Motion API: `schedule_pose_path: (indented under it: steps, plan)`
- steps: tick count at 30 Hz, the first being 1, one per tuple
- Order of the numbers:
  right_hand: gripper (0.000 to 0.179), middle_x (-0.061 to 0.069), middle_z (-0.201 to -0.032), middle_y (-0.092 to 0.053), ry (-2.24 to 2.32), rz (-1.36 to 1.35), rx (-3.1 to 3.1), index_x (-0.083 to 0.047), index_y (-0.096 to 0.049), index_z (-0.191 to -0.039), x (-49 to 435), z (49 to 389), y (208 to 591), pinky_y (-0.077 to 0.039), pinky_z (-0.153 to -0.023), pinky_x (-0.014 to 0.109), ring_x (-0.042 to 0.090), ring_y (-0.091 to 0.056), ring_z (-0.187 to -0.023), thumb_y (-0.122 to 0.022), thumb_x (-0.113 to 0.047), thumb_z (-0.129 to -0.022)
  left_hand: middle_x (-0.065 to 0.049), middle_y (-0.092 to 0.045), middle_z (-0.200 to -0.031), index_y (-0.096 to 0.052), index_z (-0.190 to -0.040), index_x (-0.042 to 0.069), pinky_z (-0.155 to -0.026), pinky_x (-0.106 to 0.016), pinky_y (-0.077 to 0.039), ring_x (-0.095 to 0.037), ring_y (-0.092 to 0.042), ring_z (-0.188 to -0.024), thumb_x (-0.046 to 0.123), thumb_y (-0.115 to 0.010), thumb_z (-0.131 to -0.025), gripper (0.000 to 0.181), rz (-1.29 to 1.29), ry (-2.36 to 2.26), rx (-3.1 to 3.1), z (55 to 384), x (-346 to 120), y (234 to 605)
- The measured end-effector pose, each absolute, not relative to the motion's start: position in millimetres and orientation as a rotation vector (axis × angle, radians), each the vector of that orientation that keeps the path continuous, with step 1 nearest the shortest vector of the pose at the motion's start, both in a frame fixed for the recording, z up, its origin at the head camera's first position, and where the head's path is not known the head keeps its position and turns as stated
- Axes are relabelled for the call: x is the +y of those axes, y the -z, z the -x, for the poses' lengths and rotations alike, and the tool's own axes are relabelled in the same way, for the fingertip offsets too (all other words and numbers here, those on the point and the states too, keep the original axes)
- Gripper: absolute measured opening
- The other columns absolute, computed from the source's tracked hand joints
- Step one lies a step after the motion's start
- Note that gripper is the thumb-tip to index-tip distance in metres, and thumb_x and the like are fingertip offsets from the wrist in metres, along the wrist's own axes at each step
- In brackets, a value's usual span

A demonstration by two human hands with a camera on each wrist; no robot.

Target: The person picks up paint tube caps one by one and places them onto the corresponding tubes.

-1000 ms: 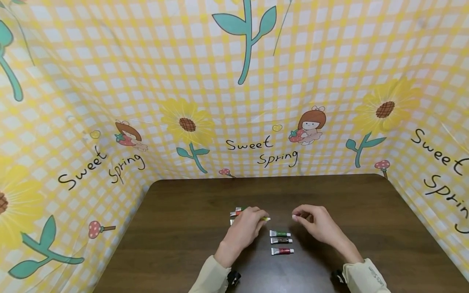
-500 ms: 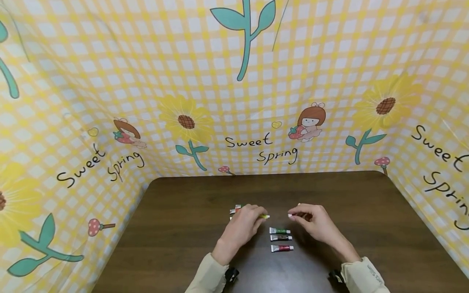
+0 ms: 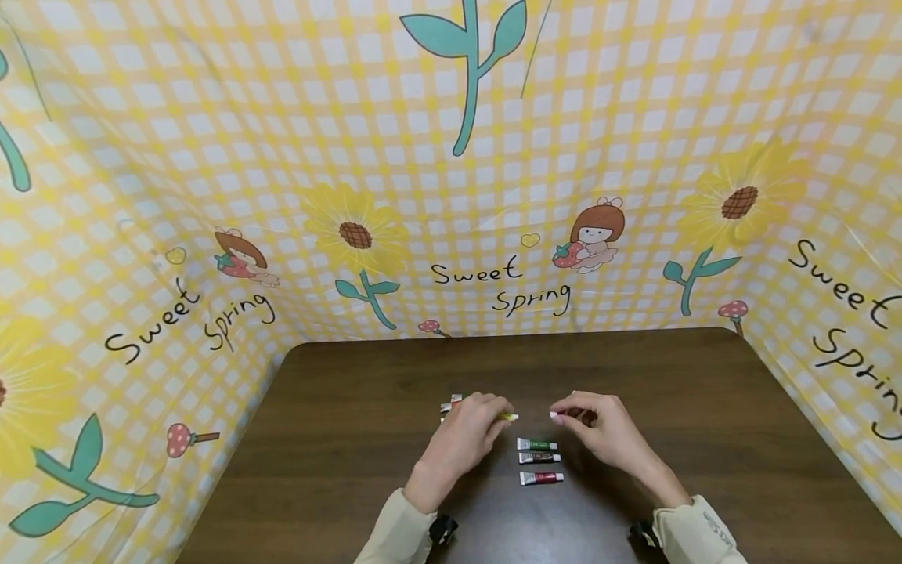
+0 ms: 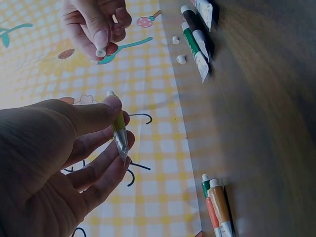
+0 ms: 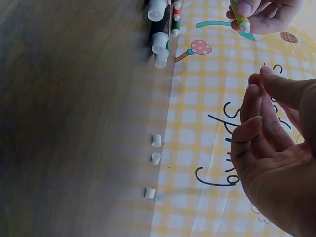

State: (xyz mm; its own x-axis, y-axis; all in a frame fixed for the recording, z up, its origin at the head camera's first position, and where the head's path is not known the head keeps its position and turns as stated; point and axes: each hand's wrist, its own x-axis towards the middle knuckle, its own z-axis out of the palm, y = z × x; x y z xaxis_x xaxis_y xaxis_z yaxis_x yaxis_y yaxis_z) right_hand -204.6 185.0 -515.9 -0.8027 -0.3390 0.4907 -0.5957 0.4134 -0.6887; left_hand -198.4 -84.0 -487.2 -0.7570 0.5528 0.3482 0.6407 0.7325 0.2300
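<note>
My left hand [image 3: 465, 435] pinches a small yellow paint tube [image 4: 119, 126] between thumb and fingers, its narrow white end pointing toward the other hand. Facing it across a short gap, my right hand [image 3: 599, 423] holds a tiny white cap [image 4: 100, 52] at the tips of thumb and forefinger. In the right wrist view those fingertips mostly hide the cap. Below the gap between the hands lie a green paint tube [image 3: 538, 445], a black one [image 3: 539, 458] and a red one [image 3: 542, 478], roughly parallel.
Beyond my left hand lie more paint tubes, partly hidden in the head view; an ochre tube [image 4: 219, 205] and an orange-red tube [image 4: 212, 212] show among them. Loose white caps [image 5: 156, 140] rest on the dark wooden table [image 3: 338, 470]. A checked cloth [image 3: 451, 196] surrounds the table's far sides.
My right hand has moved a little left with the cap, narrowing the gap to the yellow paint tube. My left hand stays almost still. The head view has shifted slightly.
</note>
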Motion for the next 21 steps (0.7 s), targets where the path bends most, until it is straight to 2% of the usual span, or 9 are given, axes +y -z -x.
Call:
schedule_pose_path:
  steps: [10, 21]
  plan:
    - [0.013, -0.004, -0.090, -0.078, -1.375, -0.786, -2.410, -0.021, -0.082, -0.100, 180, 200, 511, -0.054, -0.059, 0.025, 0.002, -0.061, -0.068, -0.081, -0.009, -0.095, 0.005, -0.078, -0.107, -0.078, -0.111, 0.016, -0.084, -0.027, -0.060, -0.013, -0.071, -0.097, 0.018, -0.076, -0.101, 0.010, 0.979, 0.474, -2.639, 197, -84, 486]
    - [0.017, -0.009, -0.090, -0.077, -1.366, -0.843, -2.379, -0.023, -0.082, -0.100, 173, 198, 514, -0.052, -0.055, 0.025, 0.002, -0.059, -0.065, -0.081, -0.007, -0.094, 0.004, -0.078, -0.109, -0.078, -0.113, 0.016, -0.083, -0.027, -0.060, -0.013, -0.071, -0.096, 0.017, -0.074, -0.102, 0.011, 1.019, 0.508, -2.619, 194, -82, 481]
